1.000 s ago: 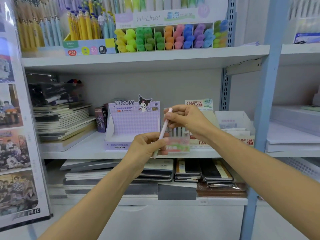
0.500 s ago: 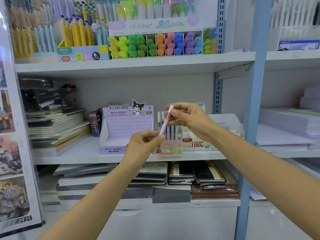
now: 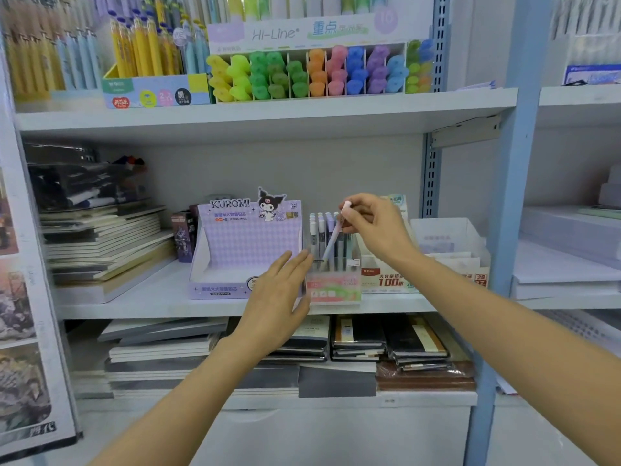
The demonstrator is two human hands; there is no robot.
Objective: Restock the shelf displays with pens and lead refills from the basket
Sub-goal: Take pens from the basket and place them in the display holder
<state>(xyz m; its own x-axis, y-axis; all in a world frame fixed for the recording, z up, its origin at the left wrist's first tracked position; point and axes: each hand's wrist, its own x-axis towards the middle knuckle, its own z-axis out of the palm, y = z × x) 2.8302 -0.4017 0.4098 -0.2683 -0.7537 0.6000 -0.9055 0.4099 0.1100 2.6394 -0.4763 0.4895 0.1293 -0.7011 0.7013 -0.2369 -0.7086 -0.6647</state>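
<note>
The right hand [image 3: 376, 227] pinches the top end of a pale pink pen [image 3: 332, 241] between thumb and curled fingertips. The pen hangs below the grip, tilted, with its lower end down and to the left inside the clear display box [image 3: 332, 287] on the middle shelf [image 3: 151, 304]. Several capped pens [image 3: 319, 230] stand upright in that box, just left of the held one.

The left hand [image 3: 275, 297] holds nothing. Its fingers are straight and spread, and their tips are just beside the box's left wall; whether they touch it I cannot tell.

Left of the box is a purple Kuromi display [image 3: 248, 243], and to its right is a white carton [image 3: 389, 280]. On the far upper shelf, a divided tray [image 3: 309, 72] holds highlighters sorted by colour.
</note>
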